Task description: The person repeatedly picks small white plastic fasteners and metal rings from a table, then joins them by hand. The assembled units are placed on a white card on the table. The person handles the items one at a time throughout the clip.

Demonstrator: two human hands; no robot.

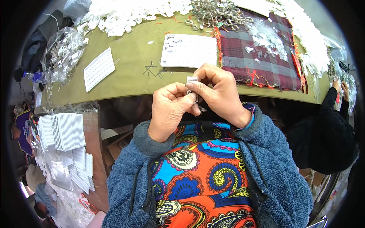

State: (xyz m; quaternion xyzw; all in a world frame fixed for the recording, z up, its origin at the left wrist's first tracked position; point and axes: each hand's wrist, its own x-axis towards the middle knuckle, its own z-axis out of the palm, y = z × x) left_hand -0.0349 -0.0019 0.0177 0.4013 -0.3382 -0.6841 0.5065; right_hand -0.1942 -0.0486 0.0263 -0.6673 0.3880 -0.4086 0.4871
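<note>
Two pinched hands share one small silvery-white piece at the table's near edge

The left hand [170, 106] and the right hand [220, 89] meet in front of the chest, both closed to narrow pinches on a small silvery-white piece [192, 79]. The right thumb lies across it near its far end; the left thumb and fingers close in lower down. Fingers cover much of it, so its full outline cannot be told.

It looks light and fairly stiff — probably smooth enough to slip, and perhaps easily scratched or bent. Its edges seem the sensible place to hold, between thumb and fingertip. The long axis appears to run away from the body with a slight lean: the pale end points toward the table, the lower end toward the lap. A small dark looped bit [202, 109] hangs just below the fingers; whether it is joined to the piece cannot be made out.

Just beyond the hands, a white tray [203, 57] lies on the olive-green table cover [131, 66], with small grey pieces at its upper left. A second white tray [99, 69] lies tilted farther left. To the right is a plaid cloth [243, 60] bearing clear scraps [266, 40] — and beyond, a heap of metal links [216, 14] and a spread of white pieces [121, 15].
</note>
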